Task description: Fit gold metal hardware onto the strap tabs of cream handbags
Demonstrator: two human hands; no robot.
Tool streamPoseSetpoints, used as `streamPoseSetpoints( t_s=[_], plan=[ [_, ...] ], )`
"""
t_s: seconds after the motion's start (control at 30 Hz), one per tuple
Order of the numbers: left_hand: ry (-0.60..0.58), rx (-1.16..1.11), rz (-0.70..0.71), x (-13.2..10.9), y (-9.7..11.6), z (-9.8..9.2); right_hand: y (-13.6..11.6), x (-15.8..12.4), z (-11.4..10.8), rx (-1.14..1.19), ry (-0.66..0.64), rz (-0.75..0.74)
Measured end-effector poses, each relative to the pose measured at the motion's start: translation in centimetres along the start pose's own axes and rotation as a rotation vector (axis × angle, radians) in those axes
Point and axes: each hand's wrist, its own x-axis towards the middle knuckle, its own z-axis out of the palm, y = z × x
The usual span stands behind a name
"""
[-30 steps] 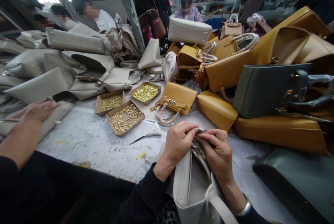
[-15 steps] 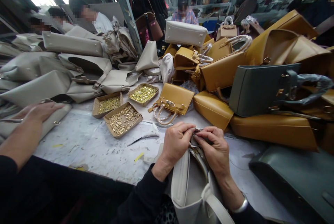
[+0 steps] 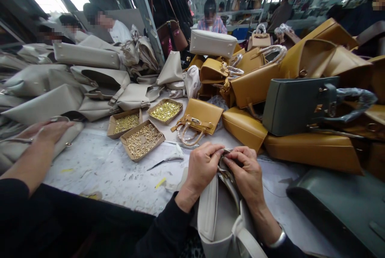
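Right at the near edge of the counter [image 3: 99, 169], a pale cream handbag [image 3: 221, 218] stands against the person's body with its open mouth turned up toward the camera, and both hands meet at its top rim. Its long axis runs away from the person, from the lap toward the middle of the counter, so the far end of the rim, where some small metal fitting [image 3: 224, 165] sits, is the part being worked. The left hand [image 3: 203, 167] comes in from the left side of the bag, fingers curled and pinched on the rim and fitting; the right hand [image 3: 248, 175] comes in from the right, likewise closed in a pinch on the same spot, so the fingertips of the two nearly touch over the bag's mouth. Neither hand is nearer than the other: the fitting lies between them, straight ahead. What exactly is held between the fingertips is too small to tell. Beyond the hands, to the left and well apart, lie three shallow cardboard trays [image 3: 142, 139] of small brass pieces, and a thin blade-like tool [image 3: 165, 159] lies on the counter closer to the left hand. A small mustard bag [image 3: 201, 117] sits just beyond the hands. At far left, another person's hand [image 3: 49, 129] rests on a cream bag.
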Motion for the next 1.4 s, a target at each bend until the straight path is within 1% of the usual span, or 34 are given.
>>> streamPoseSetpoints(
  t_s=[0.37, 0.53, 0.83, 1.13, 1.4],
  plan=[
    [0.019, -0.027, -0.019, 0.09, -0.08, 0.04, 0.19, -0.02, -0.11, 0.001, -0.043, 0.008],
    [0.021, -0.027, -0.012, 0.13, 0.14, 0.01, 0.13, -0.13, -0.05, 0.011, -0.016, 0.009],
    [0.015, -0.046, -0.026, 0.13, 0.21, -0.01, 0.17, -0.31, 0.02, 0.025, -0.013, 0.043],
    [0.01, -0.068, -0.041, 0.21, 0.18, 0.0, 0.35, -0.48, 0.28, 0.047, 0.043, 0.028],
    [0.015, -0.075, -0.046, 0.12, 0.13, 0.02, 0.17, -0.52, 0.36, 0.042, 0.032, 0.036]
  ],
)
